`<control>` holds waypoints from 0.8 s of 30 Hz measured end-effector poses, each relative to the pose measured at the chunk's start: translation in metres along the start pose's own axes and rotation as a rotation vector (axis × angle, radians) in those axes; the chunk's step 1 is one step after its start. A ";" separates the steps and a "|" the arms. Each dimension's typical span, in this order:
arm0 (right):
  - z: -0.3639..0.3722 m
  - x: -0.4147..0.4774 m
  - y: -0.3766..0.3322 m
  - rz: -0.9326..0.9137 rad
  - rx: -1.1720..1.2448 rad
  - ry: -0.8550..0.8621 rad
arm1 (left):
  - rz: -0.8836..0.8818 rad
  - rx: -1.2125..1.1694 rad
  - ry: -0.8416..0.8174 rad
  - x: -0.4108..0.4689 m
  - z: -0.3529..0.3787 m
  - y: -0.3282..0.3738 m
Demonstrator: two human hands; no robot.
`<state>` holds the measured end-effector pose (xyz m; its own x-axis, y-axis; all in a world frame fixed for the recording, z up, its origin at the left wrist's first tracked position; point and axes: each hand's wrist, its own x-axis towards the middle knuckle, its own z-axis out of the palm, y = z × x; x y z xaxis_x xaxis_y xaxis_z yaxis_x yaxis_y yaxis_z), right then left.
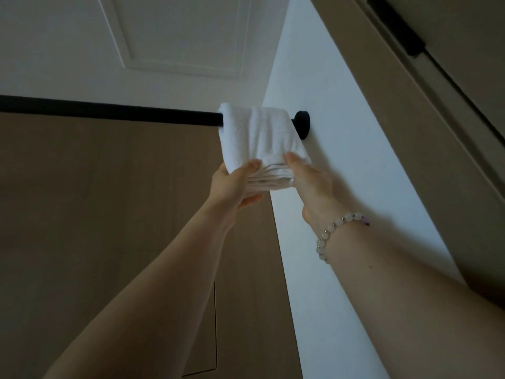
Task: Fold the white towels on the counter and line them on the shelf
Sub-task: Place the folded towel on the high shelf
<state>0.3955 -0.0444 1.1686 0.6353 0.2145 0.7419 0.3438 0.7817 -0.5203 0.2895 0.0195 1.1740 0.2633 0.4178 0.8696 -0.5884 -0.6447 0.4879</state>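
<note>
Arms raised, left hand (235, 184) and right hand (311, 184) pinch the towel (257, 132) over the rod (109, 112).

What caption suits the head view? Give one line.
The left hand and right hand grip the folded white towel draped over the black rail.

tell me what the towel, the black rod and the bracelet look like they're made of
Towel: likely cotton terry; fuzzy matte white surface, limp soft folds over the bar.
Rod: probably metal with a matte black coating; thin, straight, no shine. Painted wood cannot be ruled out.
Bracelet: pale translucent round beads, stone or glass, with small silvery spacers.
</note>
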 end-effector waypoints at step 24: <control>-0.063 -0.233 0.190 -0.798 -1.140 -0.379 | 0.223 1.421 -0.105 -0.259 -0.123 -0.159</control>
<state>0.3561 0.0171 0.8706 -0.1427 0.2325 0.9621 0.9829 -0.0810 0.1654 0.2212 0.0923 0.8623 0.3598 0.2172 0.9074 0.6046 -0.7950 -0.0495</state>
